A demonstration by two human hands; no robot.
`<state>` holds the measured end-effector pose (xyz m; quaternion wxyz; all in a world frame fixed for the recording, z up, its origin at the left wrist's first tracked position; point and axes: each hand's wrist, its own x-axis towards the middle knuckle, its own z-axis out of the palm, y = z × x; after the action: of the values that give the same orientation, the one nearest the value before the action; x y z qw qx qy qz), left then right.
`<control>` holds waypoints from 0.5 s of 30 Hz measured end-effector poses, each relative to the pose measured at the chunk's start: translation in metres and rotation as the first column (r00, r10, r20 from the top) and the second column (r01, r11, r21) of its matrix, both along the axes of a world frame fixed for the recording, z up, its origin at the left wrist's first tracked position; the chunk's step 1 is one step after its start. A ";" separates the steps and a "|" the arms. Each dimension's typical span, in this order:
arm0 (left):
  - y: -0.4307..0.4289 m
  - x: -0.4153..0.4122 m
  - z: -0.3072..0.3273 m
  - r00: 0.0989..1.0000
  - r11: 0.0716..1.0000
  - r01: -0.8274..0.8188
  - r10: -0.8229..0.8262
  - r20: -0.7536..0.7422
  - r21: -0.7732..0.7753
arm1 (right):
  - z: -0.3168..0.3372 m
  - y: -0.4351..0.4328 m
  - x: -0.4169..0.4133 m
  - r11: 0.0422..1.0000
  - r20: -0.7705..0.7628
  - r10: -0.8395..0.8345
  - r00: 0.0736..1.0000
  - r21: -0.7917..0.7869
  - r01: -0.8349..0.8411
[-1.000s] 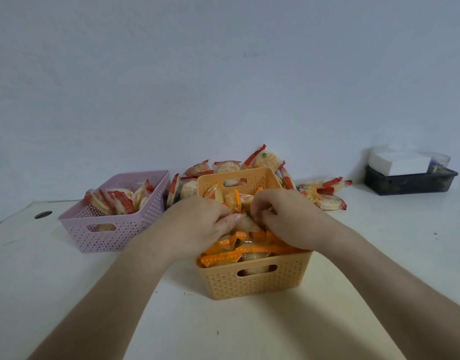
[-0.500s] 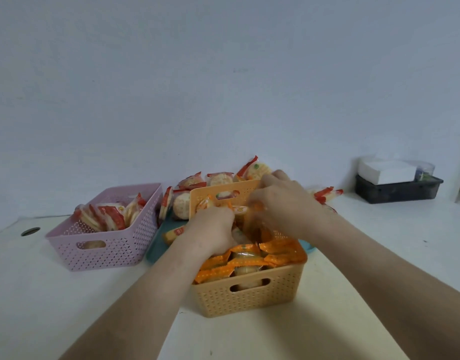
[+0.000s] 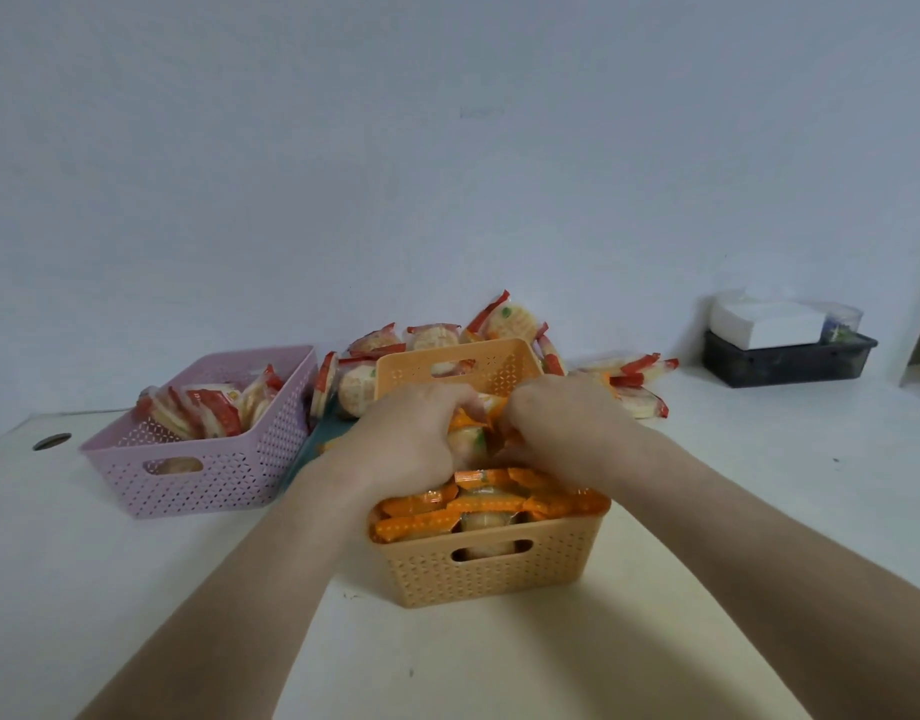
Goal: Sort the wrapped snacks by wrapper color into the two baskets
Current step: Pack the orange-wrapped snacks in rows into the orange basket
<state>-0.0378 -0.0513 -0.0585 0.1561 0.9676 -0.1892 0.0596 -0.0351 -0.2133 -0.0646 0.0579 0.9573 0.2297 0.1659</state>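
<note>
No readable text: the print on the red-edged clear plastic snack wrappers (image 3: 216,407) is too blurred.

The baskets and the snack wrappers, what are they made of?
Orange basket and pink basket: probably moulded plastic, matte, with neat rows of tiny holes and cut-out handles. Orange wrappers: likely thin plastic film, shiny, crinkled, partly see-through to the pale snack inside.
</note>
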 end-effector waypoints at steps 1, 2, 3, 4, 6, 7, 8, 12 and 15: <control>0.002 -0.002 0.005 0.997 0.999 0.036 -0.035 -0.074 0.008 | 0.000 0.000 0.001 1.000 0.017 -0.015 1.000 0.014 0.015; 0.004 -0.004 0.008 0.983 0.998 0.067 -0.066 -0.171 0.000 | -0.002 0.001 0.001 0.999 0.025 -0.031 0.999 0.036 0.030; 0.005 -0.007 0.010 0.957 0.996 0.090 -0.092 -0.274 -0.020 | -0.004 0.001 0.000 0.997 0.033 -0.045 0.998 0.063 0.043; 0.006 -0.009 0.012 0.924 0.994 0.099 -0.111 -0.367 -0.052 | -0.007 0.001 0.000 0.995 0.037 -0.058 0.998 0.086 0.055; 0.007 -0.013 0.013 0.887 0.986 0.088 -0.141 -0.440 -0.139 | -0.009 -0.001 -0.002 0.988 0.001 -0.078 0.997 0.132 0.077; 0.007 -0.014 0.012 0.896 0.982 0.076 -0.143 -0.421 -0.171 | -0.009 -0.002 -0.003 0.982 -0.047 -0.079 0.996 0.166 0.086; 0.007 -0.015 0.010 0.910 0.980 0.060 -0.132 -0.394 -0.189 | -0.008 -0.004 -0.005 0.975 -0.107 -0.075 0.991 0.202 0.095; 0.004 -0.019 -0.004 0.972 0.998 0.040 -0.028 -0.234 0.048 | -0.010 -0.009 -0.017 0.968 -0.187 -0.038 0.982 0.238 0.083; -0.001 -0.021 -0.008 0.986 0.994 0.017 0.001 -0.166 0.108 | -0.019 -0.009 -0.026 0.969 -0.152 -0.029 0.988 0.239 0.065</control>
<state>-0.0592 -0.0519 -0.0669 0.1186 0.9755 -0.1826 -0.0321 -0.0608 -0.2219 -0.0835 -0.0729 0.9720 0.1886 0.1200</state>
